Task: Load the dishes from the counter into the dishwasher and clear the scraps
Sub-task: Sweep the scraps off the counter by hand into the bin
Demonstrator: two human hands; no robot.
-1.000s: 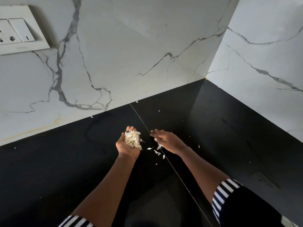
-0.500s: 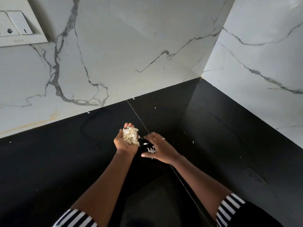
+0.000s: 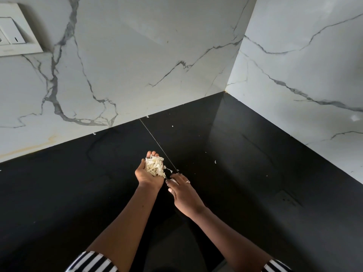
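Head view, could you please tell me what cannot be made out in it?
All in the head view:
Switch plate: cut off by the left edge.
Right hand: its own fingers hide whether it pinches a scrap.
Left hand: palm covered by the scraps.
Specks on the counter: too small to identify.
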